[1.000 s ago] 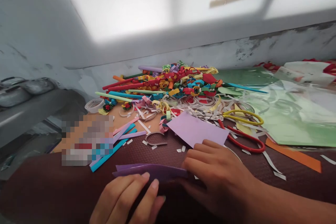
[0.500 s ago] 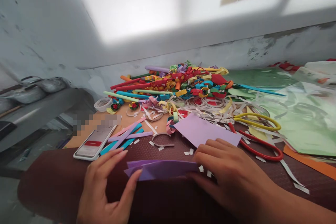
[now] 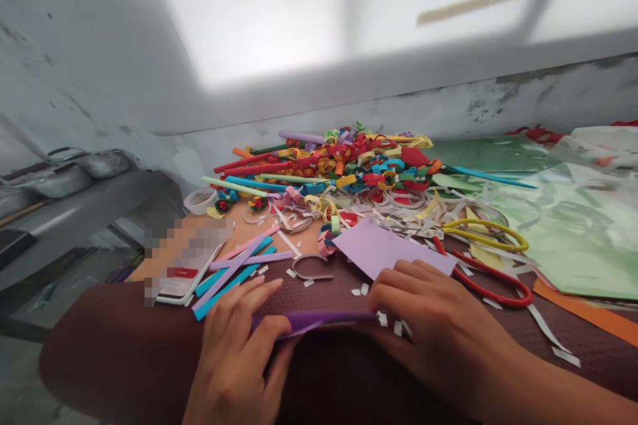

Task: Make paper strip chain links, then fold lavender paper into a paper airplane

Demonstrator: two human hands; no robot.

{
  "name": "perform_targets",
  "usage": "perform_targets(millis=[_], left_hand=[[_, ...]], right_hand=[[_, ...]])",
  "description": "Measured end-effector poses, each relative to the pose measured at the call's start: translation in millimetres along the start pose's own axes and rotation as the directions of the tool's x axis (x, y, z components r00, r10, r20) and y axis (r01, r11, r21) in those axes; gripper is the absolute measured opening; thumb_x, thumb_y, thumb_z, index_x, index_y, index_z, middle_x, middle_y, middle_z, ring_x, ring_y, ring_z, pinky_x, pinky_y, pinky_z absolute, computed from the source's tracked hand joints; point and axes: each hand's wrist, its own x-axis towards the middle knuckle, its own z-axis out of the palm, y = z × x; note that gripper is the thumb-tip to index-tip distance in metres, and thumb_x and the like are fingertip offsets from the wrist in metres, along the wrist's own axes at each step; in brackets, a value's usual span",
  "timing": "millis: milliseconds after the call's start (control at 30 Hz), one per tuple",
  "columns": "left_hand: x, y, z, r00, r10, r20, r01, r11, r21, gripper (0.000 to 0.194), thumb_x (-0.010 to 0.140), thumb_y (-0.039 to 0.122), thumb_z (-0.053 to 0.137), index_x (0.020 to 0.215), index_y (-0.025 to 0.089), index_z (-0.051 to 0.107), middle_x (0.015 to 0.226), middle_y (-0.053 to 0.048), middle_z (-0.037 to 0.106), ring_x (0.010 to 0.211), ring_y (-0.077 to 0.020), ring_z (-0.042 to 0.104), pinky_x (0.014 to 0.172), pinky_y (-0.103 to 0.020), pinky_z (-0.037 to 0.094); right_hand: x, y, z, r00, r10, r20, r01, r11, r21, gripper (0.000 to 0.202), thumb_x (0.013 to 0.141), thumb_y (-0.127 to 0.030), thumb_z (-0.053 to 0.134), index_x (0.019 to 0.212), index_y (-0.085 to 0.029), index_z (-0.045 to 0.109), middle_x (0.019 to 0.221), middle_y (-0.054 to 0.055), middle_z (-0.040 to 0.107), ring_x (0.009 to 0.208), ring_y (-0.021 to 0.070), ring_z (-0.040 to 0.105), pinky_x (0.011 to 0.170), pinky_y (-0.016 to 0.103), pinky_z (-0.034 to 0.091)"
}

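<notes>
Between my two hands a folded piece of purple paper (image 3: 323, 322) is held nearly edge-on, above the dark brown surface (image 3: 124, 325). My left hand (image 3: 244, 345) pinches its left end between thumb and index finger, the other fingers stretched forward. At the right end, my right hand (image 3: 423, 319) grips the paper; its thumb is in shadow and partly hidden. Behind my right hand lies a flat light-purple sheet (image 3: 389, 246). Blue strips (image 3: 219, 295) and lilac strips (image 3: 252, 259) lie crossed just beyond my left hand.
Red-and-yellow-handled scissors (image 3: 498, 279) lie at right, beside green sheets (image 3: 583, 239) and an orange strip (image 3: 588, 312). A heap of colourful paper chains (image 3: 349, 159) rises at the back. On the left are a phone (image 3: 187, 275) and a tape roll (image 3: 200, 200). White scraps are scattered about.
My left hand has moved right along the purple paper and closed in on its end. The paper now shows flatter and more edge-on. My right hand has stayed nearly in place.
</notes>
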Motion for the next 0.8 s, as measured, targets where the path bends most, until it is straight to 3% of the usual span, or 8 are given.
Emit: perform_targets(millis=[100,167,233,300,400,533,633,800], left_hand=[[2.5,-10.8,-3.1,0.992,0.115,0.052,-0.117,0.992,0.041,0.023,0.087,0.000,0.060,0.090,0.022,0.064,0.137,-0.008,0.059,0.135,-0.0278,0.047,0.114,-0.052,0.035],[7.1,-20.4,-4.7,0.973,0.196,0.120,-0.201,0.979,0.032,0.023,0.089,0.001,0.058,0.084,0.022,0.064,0.145,-0.008,0.056,0.142,-0.0286,0.041,0.118,-0.054,0.032],[12.1,-30.8,-5.6,0.946,0.268,0.180,-0.268,0.963,-0.025,0.024,0.091,0.003,0.054,0.079,0.021,0.063,0.150,-0.006,0.053,0.147,-0.0277,0.035,0.119,-0.050,0.033],[16.1,-39.5,-6.0,0.916,0.339,0.216,-0.331,0.941,-0.076,0.025,0.093,0.004,0.052,0.080,0.022,0.063,0.152,-0.005,0.051,0.148,-0.0270,0.034,0.118,-0.048,0.035],[16.8,-41.4,-3.6,0.904,0.379,0.199,-0.373,0.925,-0.066,0.025,0.092,0.002,0.051,0.082,0.021,0.064,0.153,-0.005,0.050,0.148,-0.0304,0.033,0.117,-0.050,0.033],[10.4,-17.8,6.6,0.928,0.367,0.068,-0.370,0.928,0.049,0.032,0.096,0.005,0.041,0.107,0.019,0.067,0.133,-0.010,0.065,0.135,-0.0289,0.048,0.114,-0.049,0.035],[9.7,2.1,12.1,0.925,0.381,0.002,-0.379,0.920,0.096,0.030,0.096,0.007,0.042,0.099,0.017,0.069,0.098,-0.007,0.072,0.098,-0.0229,0.059,0.100,-0.042,0.042],[18.0,5.4,11.1,0.866,0.483,0.132,-0.483,0.875,-0.033,0.027,0.096,0.005,0.046,0.101,0.017,0.070,0.093,-0.002,0.076,0.085,-0.0180,0.064,0.085,-0.033,0.047]], right_hand=[[-4.2,-6.8,-4.1,0.979,-0.164,-0.122,0.160,0.986,-0.040,0.029,0.086,-0.012,0.068,0.113,-0.021,0.062,0.100,0.005,0.071,0.083,0.0210,0.061,0.073,0.035,0.045],[-5.4,-12.1,-4.5,0.935,-0.336,-0.114,0.329,0.942,-0.071,0.027,0.093,-0.008,0.057,0.115,-0.023,0.062,0.099,0.003,0.072,0.078,0.0179,0.059,0.071,0.034,0.043],[-4.1,-14.6,-1.2,0.911,-0.410,-0.040,0.406,0.911,-0.072,0.021,0.094,-0.008,0.053,0.106,-0.020,0.066,0.092,0.001,0.072,0.073,0.0165,0.058,0.066,0.035,0.042],[-1.2,-13.2,4.7,0.931,-0.364,0.032,0.365,0.929,-0.055,0.009,0.094,-0.016,0.059,0.092,-0.018,0.068,0.088,0.003,0.072,0.074,0.0184,0.059,0.066,0.036,0.042],[2.4,-8.5,11.1,0.969,-0.215,0.121,0.217,0.976,-0.006,0.018,0.086,-0.031,0.074,0.075,-0.019,0.066,0.089,0.003,0.071,0.082,0.0211,0.061,0.073,0.037,0.044],[1.8,-10.9,8.4,0.973,-0.104,0.208,0.076,0.987,0.140,0.017,0.080,-0.032,0.081,0.087,-0.019,0.072,0.091,0.001,0.071,0.083,0.0201,0.060,0.077,0.036,0.045],[-0.5,-16.2,4.6,0.980,-0.047,0.194,0.000,0.973,0.233,0.013,0.082,-0.029,0.079,0.090,-0.021,0.073,0.086,0.001,0.071,0.080,0.0189,0.060,0.076,0.035,0.044],[-5.5,-13.6,7.2,0.994,0.086,0.068,-0.097,0.978,0.186,0.007,0.085,-0.027,0.076,0.092,-0.028,0.074,0.079,-0.002,0.069,0.074,0.0169,0.059,0.073,0.034,0.042]])
